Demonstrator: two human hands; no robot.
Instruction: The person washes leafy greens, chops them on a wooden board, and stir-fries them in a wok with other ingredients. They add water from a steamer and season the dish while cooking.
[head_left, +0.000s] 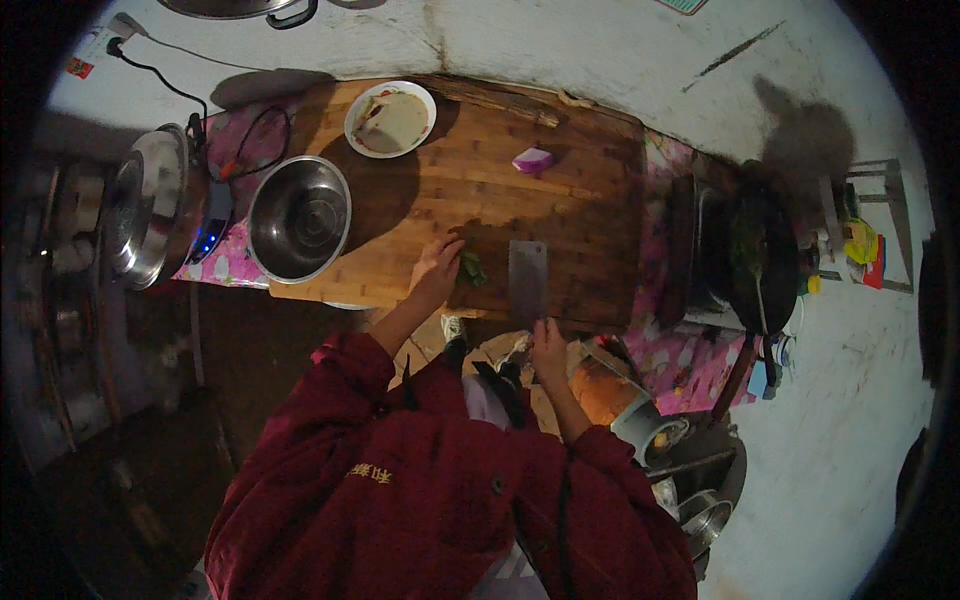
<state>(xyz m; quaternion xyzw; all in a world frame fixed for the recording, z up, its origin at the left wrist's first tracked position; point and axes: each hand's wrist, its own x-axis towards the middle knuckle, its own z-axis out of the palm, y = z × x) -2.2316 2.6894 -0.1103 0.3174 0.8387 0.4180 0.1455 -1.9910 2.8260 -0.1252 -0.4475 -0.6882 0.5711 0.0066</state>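
My right hand (550, 346) grips the handle end of a cleaver (529, 276). The broad metal blade points away from me over the wooden cutting board (465, 180). Beside the blade, on its left, lies a small bunch of green leaves (473, 268). My left hand (437, 264) is at the left side of these leaves, its fingers bent towards them. Whether the fingers hold the leaves or only touch them is not clear. Farther back on the board rests a cut piece of purple onion (533, 160).
A steel bowl (300, 219) stands at the board's left, a bowl of pale liquid (390, 120) behind it. A metal pot (152, 208) sits far left near a cable. On the right is a black wok (765, 255), its handle jutting towards me. A bucket (643, 427) stands below.
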